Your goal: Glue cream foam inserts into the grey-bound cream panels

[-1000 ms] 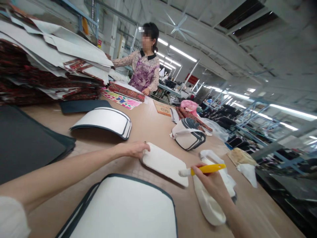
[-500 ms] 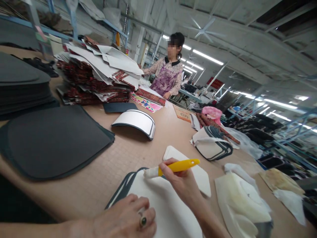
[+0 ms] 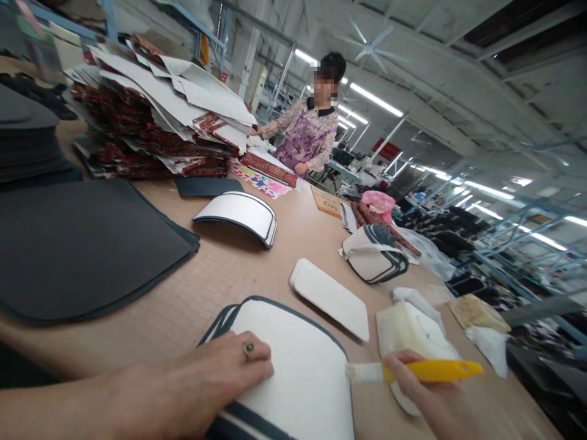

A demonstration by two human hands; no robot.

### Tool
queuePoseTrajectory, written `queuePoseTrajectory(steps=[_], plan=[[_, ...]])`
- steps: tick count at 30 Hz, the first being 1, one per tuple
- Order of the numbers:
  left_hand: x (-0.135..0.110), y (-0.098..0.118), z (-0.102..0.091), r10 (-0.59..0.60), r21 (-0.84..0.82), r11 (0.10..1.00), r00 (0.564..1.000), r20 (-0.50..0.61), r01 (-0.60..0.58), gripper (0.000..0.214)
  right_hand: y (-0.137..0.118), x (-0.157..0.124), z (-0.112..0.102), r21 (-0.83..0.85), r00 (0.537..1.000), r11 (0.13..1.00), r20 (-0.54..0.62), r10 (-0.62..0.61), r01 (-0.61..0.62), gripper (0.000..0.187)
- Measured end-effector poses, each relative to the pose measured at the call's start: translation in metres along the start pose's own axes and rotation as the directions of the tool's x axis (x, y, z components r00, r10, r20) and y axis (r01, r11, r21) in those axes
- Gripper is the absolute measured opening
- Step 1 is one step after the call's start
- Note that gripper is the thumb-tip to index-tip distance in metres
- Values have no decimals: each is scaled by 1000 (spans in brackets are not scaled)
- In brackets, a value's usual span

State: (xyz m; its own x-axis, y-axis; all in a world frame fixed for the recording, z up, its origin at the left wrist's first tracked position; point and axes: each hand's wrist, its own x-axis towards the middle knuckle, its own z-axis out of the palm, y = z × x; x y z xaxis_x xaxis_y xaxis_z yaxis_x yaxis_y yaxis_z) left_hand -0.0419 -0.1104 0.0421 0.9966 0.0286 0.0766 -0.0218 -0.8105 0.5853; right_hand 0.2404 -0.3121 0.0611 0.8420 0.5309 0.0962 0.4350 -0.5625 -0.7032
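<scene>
A pale fan [image 3: 370, 47] hangs from the grey ceiling [image 3: 443, 82]. Lit tubes [image 3: 376, 99] slant rightward below the fan, as does a red banner [image 3: 386, 150]. Left of the fan stand a pillar [image 3: 250, 58] and blue rack [image 3: 198, 29]; far beneath it, the brown worktop [image 3: 229, 269].

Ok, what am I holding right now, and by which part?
Your right hand holds the brush by its yellow handle, at the end nearest the bristles. Your left hand rests on the white sheet.

Near: the left hand [image 3: 224, 373] rests on a white panel [image 3: 305, 360]; the right hand [image 3: 424, 394] holds a yellow-handled brush [image 3: 447, 370] at the panel's right edge. Far: a person [image 3: 305, 137] stands beside stacked sheets [image 3: 160, 116].
</scene>
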Motion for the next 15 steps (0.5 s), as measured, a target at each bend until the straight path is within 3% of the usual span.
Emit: queuePoseTrajectory(steps=[2,4,6,8,10,12,13,15], plan=[[2,-14,-1,-42,-188,981,999,-14,38,70,-7,-15,-4,-37,999,999,-43,-18,17,22],[8,-27,-1,-87,-377,924,996,-29,69,62,-34,-33,10,39,997,997,-31,-68,69,22],[17,-36,-2,-146,-538,833,989,14,130,52,-70,-52,36,177,987,980,118,-110,88,22],[25,-40,-4,-145,-618,771,988,62,152,48,-100,-66,65,313,924,942,311,-224,123,23],[29,-39,-6,-111,-636,759,990,85,140,48,-117,-74,88,424,840,893,421,-341,150,24],[29,-37,-8,-114,-629,764,989,90,145,47,-116,-76,96,438,788,885,484,-381,159,24],[28,-36,-8,-124,-626,765,988,93,155,46,-110,-76,94,406,789,901,498,-359,154,25],[26,-35,-7,-136,-619,767,986,95,166,46,-88,-74,75,294,837,947,478,-266,133,27]])
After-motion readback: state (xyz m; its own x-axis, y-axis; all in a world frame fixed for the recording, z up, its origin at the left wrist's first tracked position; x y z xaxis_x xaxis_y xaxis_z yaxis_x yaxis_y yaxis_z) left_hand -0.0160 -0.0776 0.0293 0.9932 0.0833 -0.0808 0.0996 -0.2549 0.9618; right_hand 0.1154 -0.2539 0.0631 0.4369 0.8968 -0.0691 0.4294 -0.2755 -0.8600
